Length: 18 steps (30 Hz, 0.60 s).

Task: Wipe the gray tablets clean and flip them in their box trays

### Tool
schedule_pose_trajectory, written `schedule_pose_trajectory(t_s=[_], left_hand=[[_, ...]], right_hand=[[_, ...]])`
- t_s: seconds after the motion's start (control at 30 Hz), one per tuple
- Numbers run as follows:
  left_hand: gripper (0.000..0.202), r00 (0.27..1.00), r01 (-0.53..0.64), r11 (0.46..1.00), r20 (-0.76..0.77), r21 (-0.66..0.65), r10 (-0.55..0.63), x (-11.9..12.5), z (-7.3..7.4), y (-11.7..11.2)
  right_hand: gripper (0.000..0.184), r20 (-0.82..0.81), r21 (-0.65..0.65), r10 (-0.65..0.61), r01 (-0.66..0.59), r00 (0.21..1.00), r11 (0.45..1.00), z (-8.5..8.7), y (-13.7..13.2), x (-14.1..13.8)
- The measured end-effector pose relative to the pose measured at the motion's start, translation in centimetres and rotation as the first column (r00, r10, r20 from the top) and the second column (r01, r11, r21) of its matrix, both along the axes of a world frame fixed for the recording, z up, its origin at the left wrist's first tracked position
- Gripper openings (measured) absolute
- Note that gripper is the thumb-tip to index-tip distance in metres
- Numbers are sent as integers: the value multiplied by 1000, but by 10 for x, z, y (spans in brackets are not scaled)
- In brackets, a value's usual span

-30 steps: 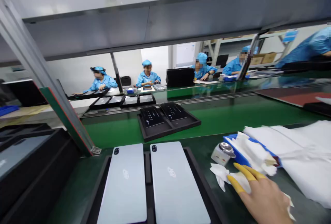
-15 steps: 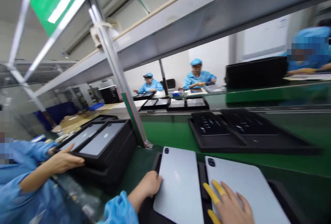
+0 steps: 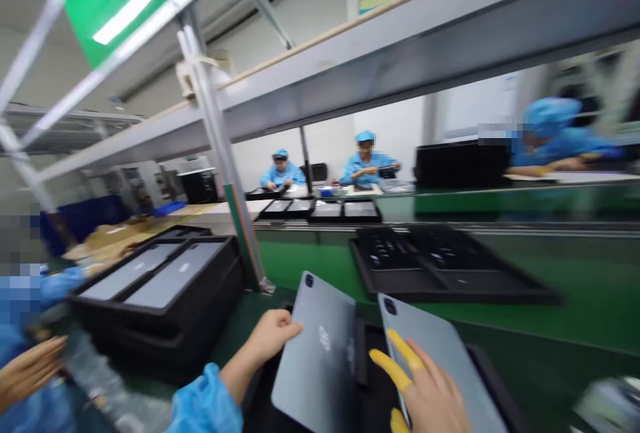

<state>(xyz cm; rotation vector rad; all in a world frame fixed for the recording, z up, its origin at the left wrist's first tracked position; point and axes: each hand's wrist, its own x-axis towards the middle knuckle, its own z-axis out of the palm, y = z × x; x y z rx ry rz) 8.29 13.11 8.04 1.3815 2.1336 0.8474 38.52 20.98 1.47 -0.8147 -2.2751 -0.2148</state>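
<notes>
Two grey tablets lie back-up in a black tray [image 3: 367,339] right in front of me. My left hand [image 3: 270,338] grips the left edge of the left tablet [image 3: 317,359], which is tilted up off the tray. My right hand [image 3: 425,396], with yellow finger cots on its fingertips, holds the inner edge of the right tablet [image 3: 440,359], also raised at its near side.
A stack of black trays [image 3: 155,286] with grey tablets stands at my left, beside a co-worker's hand [image 3: 27,373]. Another black tray [image 3: 445,266] sits on the green belt beyond. A metal post [image 3: 225,173] rises at left centre. Several workers in blue sit across the line.
Both tablets have been lifted and tilted up from lying flat in the tray. The co-worker's hand has left the tray stack on the left and dropped lower.
</notes>
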Motion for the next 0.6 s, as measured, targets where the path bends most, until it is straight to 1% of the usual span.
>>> schedule_pose_trajectory(t_s=[0.07, 0.1, 0.17, 0.23, 0.3, 0.37, 0.43, 0.47, 0.5, 0.53, 0.6], left_hand=[[43, 997, 76, 996, -35, 40, -74, 12, 10, 4], [43, 993, 107, 993, -66, 57, -103, 20, 15, 7], [41, 981, 145, 988, -133, 45, -138, 38, 28, 14], [33, 965, 165, 986, -208, 10, -159, 58, 39, 21], [26, 948, 193, 981, -252, -28, -194, 76, 47, 27], [28, 935, 220, 974, -271, -61, -229, 88, 51, 31], [31, 924, 229, 969, -295, -89, -245, 89, 55, 32], [32, 917, 226, 969, -313, -101, -247, 86, 57, 30], [33, 910, 221, 968, -333, -116, -248, 82, 59, 27], [33, 902, 213, 968, -355, -131, -246, 76, 63, 23], [35, 881, 163, 973, -420, -164, -218, 65, 70, 13]], right_hand=[[70, 39, -50, -67, 69, 997, 996, 40, -10, 26], [70, 61, -85, -117, 122, 991, 989, 57, -13, 40], [62, 145, -154, -246, 268, 958, 951, 85, -19, 66], [47, 274, -214, -384, 445, 882, 869, 106, -25, 87], [35, 390, -279, -462, 580, 797, 766, 121, -27, 101], [33, 455, -365, -474, 643, 754, 673, 131, -26, 109], [35, 456, -449, -472, 654, 754, 610, 134, -21, 118], [36, 429, -488, -470, 636, 771, 598, 133, -19, 123], [38, 381, -526, -469, 604, 797, 599, 131, -16, 127], [39, 314, -564, -466, 558, 827, 609, 128, -13, 132], [37, 139, -640, -437, 417, 889, 645, 119, -9, 137]])
